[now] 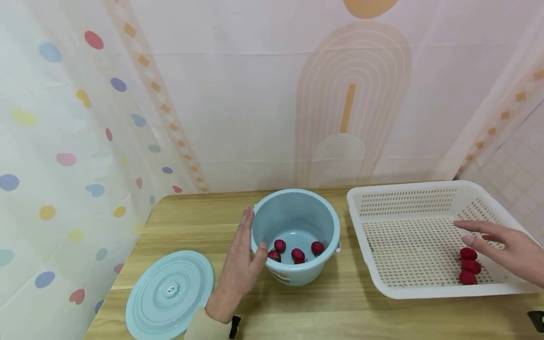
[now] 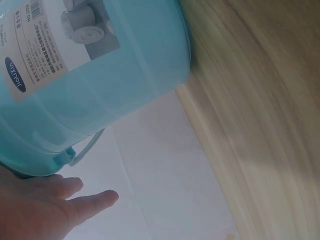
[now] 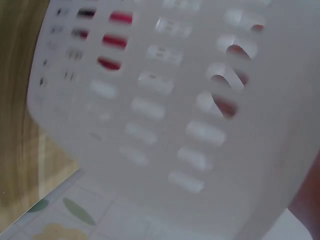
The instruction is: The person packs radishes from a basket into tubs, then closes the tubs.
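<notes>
A light blue bucket (image 1: 293,271) with several red fruits (image 1: 298,255) inside stands on the table. My left hand (image 1: 240,269) rests at its left rim, fingers straight and thumb by the near edge; the left wrist view shows the hand (image 2: 55,205) beside the bucket's labelled side (image 2: 115,75). Over the right part of a white basket (image 1: 378,274), my right hand (image 1: 505,245) hovers with extended fingers and holds nothing. Three red fruits (image 1: 468,265) lie in the basket just below it. Through the basket's slots the right wrist view shows red fruit (image 3: 115,41) and bits of fingers.
A round light blue lid (image 1: 170,295) lies on the wooden table (image 1: 314,321) left of the bucket. Behind the table hangs a patterned curtain (image 1: 246,104). The basket stands right of the bucket, with a gap of bare wood between them.
</notes>
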`<state>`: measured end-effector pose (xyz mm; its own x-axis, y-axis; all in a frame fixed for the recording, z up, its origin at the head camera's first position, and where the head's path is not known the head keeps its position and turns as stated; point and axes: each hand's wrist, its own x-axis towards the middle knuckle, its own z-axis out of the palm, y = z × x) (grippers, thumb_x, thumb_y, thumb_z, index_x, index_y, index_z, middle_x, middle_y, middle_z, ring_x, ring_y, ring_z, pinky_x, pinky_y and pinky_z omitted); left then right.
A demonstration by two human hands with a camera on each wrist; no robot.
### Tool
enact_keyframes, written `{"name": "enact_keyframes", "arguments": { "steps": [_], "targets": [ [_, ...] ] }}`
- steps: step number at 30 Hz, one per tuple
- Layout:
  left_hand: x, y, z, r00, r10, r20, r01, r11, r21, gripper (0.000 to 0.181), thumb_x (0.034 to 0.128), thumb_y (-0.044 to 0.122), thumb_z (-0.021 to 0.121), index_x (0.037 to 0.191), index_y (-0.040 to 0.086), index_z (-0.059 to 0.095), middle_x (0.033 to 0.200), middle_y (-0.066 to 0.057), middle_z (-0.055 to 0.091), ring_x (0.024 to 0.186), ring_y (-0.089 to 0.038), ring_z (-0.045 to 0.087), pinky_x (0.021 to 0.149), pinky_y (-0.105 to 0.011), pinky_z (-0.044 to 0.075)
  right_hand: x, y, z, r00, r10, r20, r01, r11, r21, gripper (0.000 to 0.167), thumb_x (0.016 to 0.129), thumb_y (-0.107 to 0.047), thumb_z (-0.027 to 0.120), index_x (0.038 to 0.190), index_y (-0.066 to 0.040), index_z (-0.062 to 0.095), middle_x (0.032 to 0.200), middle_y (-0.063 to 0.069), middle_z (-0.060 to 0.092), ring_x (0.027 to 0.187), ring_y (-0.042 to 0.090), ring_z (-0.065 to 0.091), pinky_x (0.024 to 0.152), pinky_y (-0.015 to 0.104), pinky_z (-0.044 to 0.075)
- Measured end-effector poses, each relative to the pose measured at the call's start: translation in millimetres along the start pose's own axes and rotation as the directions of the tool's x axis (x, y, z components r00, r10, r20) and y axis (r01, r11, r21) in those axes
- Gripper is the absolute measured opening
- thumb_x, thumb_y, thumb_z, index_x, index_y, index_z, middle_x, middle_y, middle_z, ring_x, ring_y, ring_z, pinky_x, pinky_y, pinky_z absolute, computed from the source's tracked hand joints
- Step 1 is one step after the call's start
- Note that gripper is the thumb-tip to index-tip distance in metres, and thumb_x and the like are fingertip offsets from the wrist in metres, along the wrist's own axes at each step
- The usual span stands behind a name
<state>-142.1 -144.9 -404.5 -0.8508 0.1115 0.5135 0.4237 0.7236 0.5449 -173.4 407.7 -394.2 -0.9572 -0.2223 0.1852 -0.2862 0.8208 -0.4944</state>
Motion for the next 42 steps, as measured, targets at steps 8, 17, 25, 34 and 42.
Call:
{"name": "enact_keyframes", "arguments": {
  "steps": [8,17,25,34,42],
  "targets": [
    [0.1,0.6,0.3,1.0,-0.01,0.003,0.01,1.0,-0.005,0.073,0.0999,0.029,0.052,0.162,-0.001,0.026,0.171,-0.01,0.021,0.154,-0.032,0.028,0.115,-0.056,0.036,5.3,12,-2,0.987,0.062,0.151,-0.066,0.998,0.021,0.046,0.106,-0.027,0.059,0.139,0.005,0.059,0.139,0.041,0.052,0.114,0.061,0.057,0.08,0.073,0.049],
    [0.0,1.4,-0.2,1.0,-0.017,0.007,0.017,1.0,-0.011,0.073,0.0996,0.028,0.052,0.162,0.0,0.026,0.171,-0.009,0.021,0.154,-0.032,0.029,0.115,-0.056,0.035,9.6,27,-6,0.979,0.025,0.201,-0.031,0.999,0.029,0.04,0.104,-0.023,0.063,0.135,0.003,0.064,0.13,0.032,0.064,0.096,-0.018,0.05,0.07,0.022,0.05],
    [0.5,1.4,-0.1,1.0,-0.009,0.003,0.009,1.0,-0.017,0.073,0.0998,0.028,0.052,0.162,0.0,0.026,0.171,-0.009,0.021,0.154,-0.032,0.029,0.115,-0.056,0.035,16.2,28,-5,0.952,0.001,0.306,-0.002,1.0,0.002,0.043,0.104,-0.018,0.061,0.13,0.017,0.057,0.127,0.042,0.059,0.1,0.056,0.066,0.073,0.041,0.059],
    [0.3,0.8,0.4,1.0,-0.005,0.001,0.005,1.0,-0.02,0.073,0.0998,0.028,0.052,0.162,-0.001,0.026,0.171,-0.011,0.021,0.154,-0.033,0.028,0.115,-0.057,0.035,19.7,30,0,0.912,0.044,0.407,-0.05,0.999,0.002,0.051,0.105,-0.023,0.059,0.134,0.018,0.055,0.129,0.042,0.058,0.113,0.062,0.057,0.08,0.057,0.058],
    [-0.1,-0.4,1.3,1.0,0.001,-0.002,-0.002,1.0,-0.024,0.073,0.0999,0.028,0.052,0.162,-0.001,0.026,0.171,-0.011,0.021,0.154,-0.033,0.028,0.115,-0.057,0.035,21.8,32,5,0.895,0.023,0.446,-0.047,0.998,0.043,0.045,0.103,-0.013,0.061,0.13,0.022,0.054,0.125,0.039,0.06,0.107,0.055,0.063,0.078,0.035,0.058]
  ]
}}
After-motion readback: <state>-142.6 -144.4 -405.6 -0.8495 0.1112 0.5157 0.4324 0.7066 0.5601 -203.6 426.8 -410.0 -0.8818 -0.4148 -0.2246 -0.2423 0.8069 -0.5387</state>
